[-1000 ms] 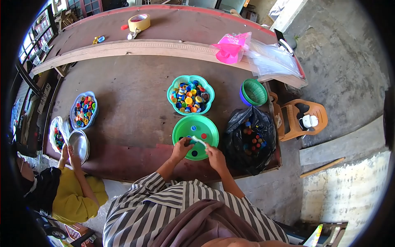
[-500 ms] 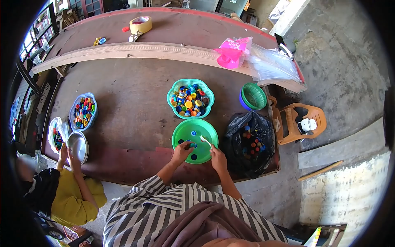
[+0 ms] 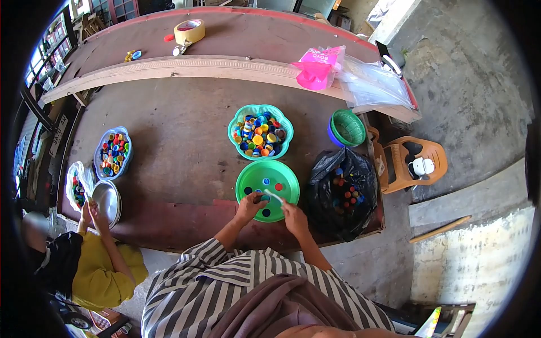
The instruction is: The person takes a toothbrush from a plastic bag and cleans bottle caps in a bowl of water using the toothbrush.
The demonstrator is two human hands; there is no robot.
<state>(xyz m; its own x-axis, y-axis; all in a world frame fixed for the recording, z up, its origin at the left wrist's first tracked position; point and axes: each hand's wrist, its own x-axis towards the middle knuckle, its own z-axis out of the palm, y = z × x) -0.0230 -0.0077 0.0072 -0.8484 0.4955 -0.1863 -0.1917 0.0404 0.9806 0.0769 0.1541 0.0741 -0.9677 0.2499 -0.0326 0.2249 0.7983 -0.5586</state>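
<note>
A green basin (image 3: pixel 242 179) stands at the table's front edge with several bottle caps in it, among them a red cap (image 3: pixel 279 186) and a dark blue cap (image 3: pixel 266 213). Over its left side, my left hand (image 3: pixel 248 207) pinches a teal bottle cap (image 3: pixel 265 198). My right hand (image 3: pixel 295 218) grips a white toothbrush (image 3: pixel 274 196) at the basin's right side, its head tilted toward the pinched cap. Whether the bristles touch the cap I cannot tell. Just behind stands a turquoise basket (image 3: pixel 232 133) heaped with colourful caps.
On the right lie a black plastic bag (image 3: pixel 324 217) with caps and a green basket (image 3: pixel 348 128). A co-worker's hands (image 3: pixel 96 217) are at a metal bowl (image 3: pixel 115 203) on the left, near a blue basket (image 3: pixel 128 160) of caps. Tape (image 3: pixel 194 34) sits on the raised shelf.
My right hand has moved slightly left, bringing the toothbrush head closer to the cap in my left hand. The red cap in the basin now shows. My left hand stays nearly still.
</note>
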